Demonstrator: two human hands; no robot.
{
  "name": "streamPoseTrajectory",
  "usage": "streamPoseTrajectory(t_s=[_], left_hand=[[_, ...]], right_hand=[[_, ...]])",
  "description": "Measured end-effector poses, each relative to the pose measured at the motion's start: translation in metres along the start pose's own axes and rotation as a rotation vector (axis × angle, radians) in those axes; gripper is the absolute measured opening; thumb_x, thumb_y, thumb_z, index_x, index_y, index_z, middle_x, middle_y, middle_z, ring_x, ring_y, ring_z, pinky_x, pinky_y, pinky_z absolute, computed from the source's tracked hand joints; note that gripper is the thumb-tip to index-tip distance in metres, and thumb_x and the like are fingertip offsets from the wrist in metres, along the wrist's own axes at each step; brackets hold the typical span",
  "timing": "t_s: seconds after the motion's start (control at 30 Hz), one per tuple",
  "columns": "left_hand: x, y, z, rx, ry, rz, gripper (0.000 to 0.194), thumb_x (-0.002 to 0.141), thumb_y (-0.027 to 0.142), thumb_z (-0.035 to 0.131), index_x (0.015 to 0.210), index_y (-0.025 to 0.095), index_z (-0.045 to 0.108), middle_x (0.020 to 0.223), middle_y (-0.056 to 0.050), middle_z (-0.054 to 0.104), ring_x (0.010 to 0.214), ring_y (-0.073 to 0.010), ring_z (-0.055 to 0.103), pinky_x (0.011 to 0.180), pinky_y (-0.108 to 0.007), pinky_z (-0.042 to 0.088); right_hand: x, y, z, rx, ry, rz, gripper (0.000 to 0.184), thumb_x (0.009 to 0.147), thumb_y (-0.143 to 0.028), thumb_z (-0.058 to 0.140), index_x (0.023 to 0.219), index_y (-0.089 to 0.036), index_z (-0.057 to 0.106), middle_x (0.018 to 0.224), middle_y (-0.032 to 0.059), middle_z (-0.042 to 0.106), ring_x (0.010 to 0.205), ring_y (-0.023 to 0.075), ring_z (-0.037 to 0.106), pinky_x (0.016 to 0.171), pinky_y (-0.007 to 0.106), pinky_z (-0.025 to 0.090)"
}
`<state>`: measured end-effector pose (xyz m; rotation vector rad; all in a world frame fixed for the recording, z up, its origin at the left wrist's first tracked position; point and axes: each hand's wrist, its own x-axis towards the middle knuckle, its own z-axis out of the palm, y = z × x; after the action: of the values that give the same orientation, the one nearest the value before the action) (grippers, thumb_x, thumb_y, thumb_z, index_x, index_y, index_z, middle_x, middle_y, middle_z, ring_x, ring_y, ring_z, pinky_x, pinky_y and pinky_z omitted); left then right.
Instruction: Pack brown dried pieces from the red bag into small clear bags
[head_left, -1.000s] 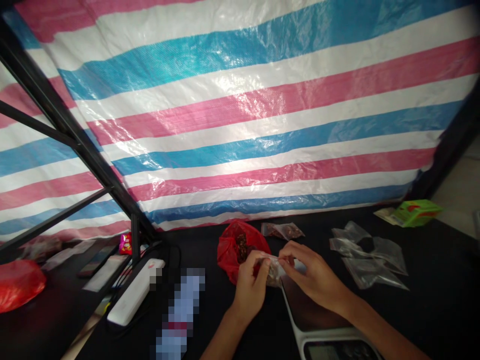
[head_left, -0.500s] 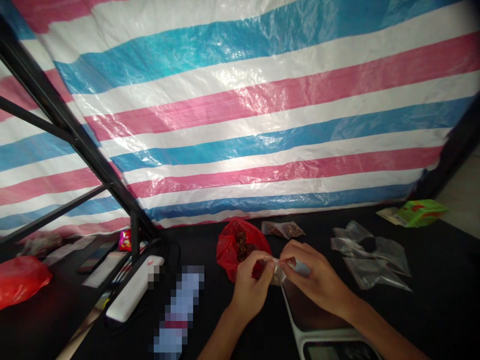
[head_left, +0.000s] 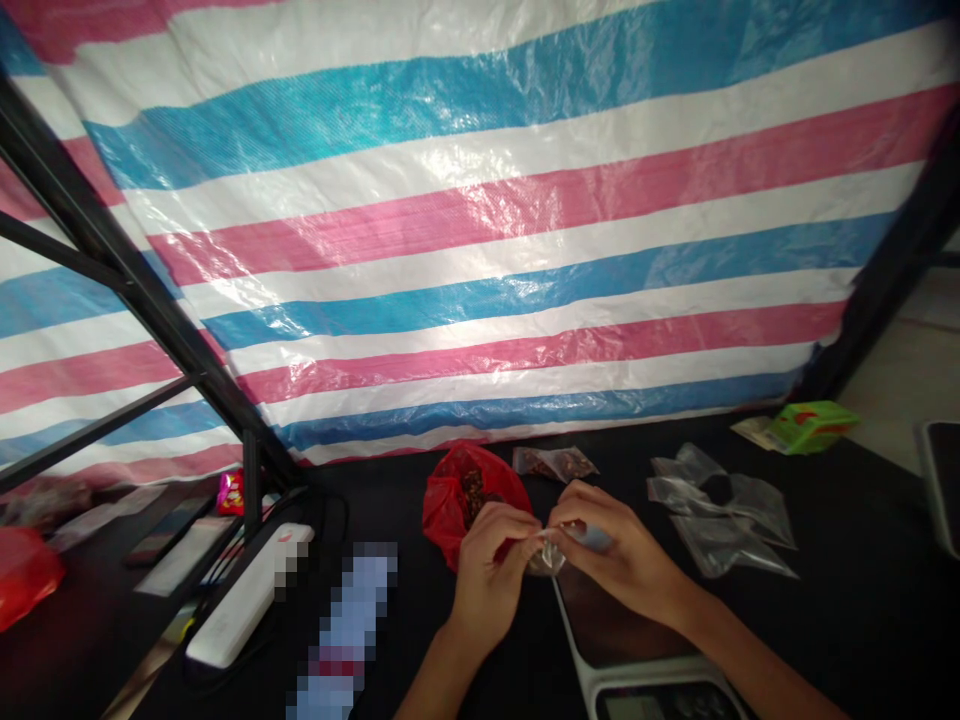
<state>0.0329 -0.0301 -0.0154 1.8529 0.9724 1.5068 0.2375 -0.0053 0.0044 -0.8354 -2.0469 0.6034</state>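
My left hand [head_left: 491, 565] and my right hand [head_left: 611, 545] meet at a small clear plastic bag [head_left: 550, 556], each pinching its top edge. The bag's contents are hard to make out. Just behind my left hand stands an open red plastic bag [head_left: 457, 480] with brown dried bits [head_left: 474, 490] in it. A filled clear bag [head_left: 556, 463] of similar brown bits lies beyond my fingers. Beneath my right hand is a kitchen scale [head_left: 622, 620] with a dark plate and a display at its near end.
Several clear plastic bags [head_left: 731, 520] lie to the right, with a green box [head_left: 814, 428] behind them. On the left are a white power strip [head_left: 251, 595], a blurred-out bluish item [head_left: 349, 620] and another red bag [head_left: 26, 575]. A striped tarp [head_left: 487, 230] hangs behind the table.
My view has turned slightly right, so things sit further left. Both hands stay at the small bag, my left fingers having shifted a little along its edge.
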Motion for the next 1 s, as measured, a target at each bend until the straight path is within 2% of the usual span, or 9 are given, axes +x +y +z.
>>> streamPoseTrajectory(t_s=[0.13,0.2,0.3,0.5,0.57,0.67,0.77,0.87,1.0], left_hand=[[0.001,-0.004,-0.004,0.053,0.161,-0.053,0.024,0.107,0.03,0.052,0.119,0.021,0.07,0.113,-0.009,0.071,0.1,-0.0195,0.066,0.092,-0.032,0.052],[0.002,-0.006,-0.006,0.083,0.203,-0.059,0.027,0.109,0.03,0.045,0.115,0.02,0.07,0.107,-0.008,0.069,0.096,-0.0188,0.065,0.089,-0.03,0.051],[0.001,-0.009,-0.008,0.125,0.211,-0.058,0.029,0.11,0.029,0.041,0.107,0.019,0.069,0.099,-0.007,0.066,0.089,-0.0178,0.063,0.082,-0.028,0.05],[-0.002,-0.013,-0.006,0.167,0.129,-0.063,0.028,0.11,0.027,0.039,0.111,0.02,0.066,0.105,-0.007,0.063,0.093,-0.0189,0.062,0.087,-0.031,0.048],[-0.003,-0.014,-0.006,0.176,0.108,-0.063,0.028,0.11,0.027,0.039,0.112,0.021,0.066,0.106,-0.008,0.062,0.094,-0.0192,0.061,0.089,-0.031,0.048],[-0.004,-0.015,-0.007,0.185,0.096,-0.073,0.029,0.11,0.027,0.038,0.113,0.021,0.066,0.107,-0.008,0.062,0.095,-0.0198,0.062,0.089,-0.032,0.048],[-0.004,-0.015,-0.007,0.18,0.1,-0.081,0.029,0.11,0.028,0.039,0.112,0.021,0.067,0.106,-0.008,0.063,0.094,-0.0201,0.062,0.087,-0.031,0.049],[-0.003,-0.012,-0.007,0.174,0.097,-0.077,0.029,0.109,0.027,0.04,0.11,0.021,0.067,0.106,-0.008,0.064,0.097,-0.0207,0.063,0.089,-0.032,0.049],[-0.003,-0.009,-0.005,0.167,0.052,-0.049,0.027,0.109,0.024,0.041,0.109,0.021,0.068,0.107,-0.008,0.065,0.102,-0.021,0.063,0.093,-0.032,0.048]], right_hand=[[0.003,0.019,-0.013,0.04,0.344,0.2,0.021,0.101,-0.043,0.063,0.095,-0.023,0.069,0.083,0.0012,0.068,0.071,0.0172,0.062,0.063,0.027,0.048],[0.004,0.034,-0.025,0.065,0.542,0.277,0.026,0.098,-0.049,0.065,0.099,-0.023,0.069,0.085,0.0024,0.072,0.073,0.0192,0.067,0.066,0.028,0.052],[0.004,0.058,-0.041,0.051,0.634,0.342,0.032,0.095,-0.054,0.066,0.1,-0.023,0.069,0.087,0.0044,0.075,0.08,0.0228,0.073,0.073,0.031,0.057],[0.002,0.081,-0.034,-0.026,0.318,0.393,0.034,0.094,-0.052,0.063,0.111,-0.025,0.075,0.099,0.0058,0.082,0.088,0.027,0.078,0.08,0.037,0.063],[0.002,0.083,-0.036,-0.069,0.299,0.364,0.034,0.096,-0.048,0.058,0.114,-0.026,0.076,0.11,0.007,0.081,0.098,0.0276,0.077,0.087,0.039,0.062],[-0.003,0.088,-0.06,-0.277,0.295,0.308,0.033,0.093,-0.037,0.055,0.116,-0.025,0.075,0.117,0.0089,0.079,0.106,0.0293,0.074,0.095,0.044,0.059],[-0.018,0.098,-0.095,-0.512,0.146,0.324,0.05,0.079,-0.026,0.06,0.127,-0.03,0.073,0.131,0.0071,0.074,0.123,0.0353,0.066,0.108,0.057,0.048],[-0.035,0.111,-0.12,-0.55,-0.015,0.412,0.059,0.079,-0.032,0.064,0.138,-0.034,0.067,0.138,0.0076,0.07,0.132,0.0375,0.061,0.111,0.058,0.045],[-0.049,0.126,-0.125,-0.617,-0.077,0.498,0.055,0.083,-0.047,0.067,0.136,-0.032,0.07,0.133,0.0128,0.072,0.129,0.0418,0.062,0.108,0.06,0.047]])
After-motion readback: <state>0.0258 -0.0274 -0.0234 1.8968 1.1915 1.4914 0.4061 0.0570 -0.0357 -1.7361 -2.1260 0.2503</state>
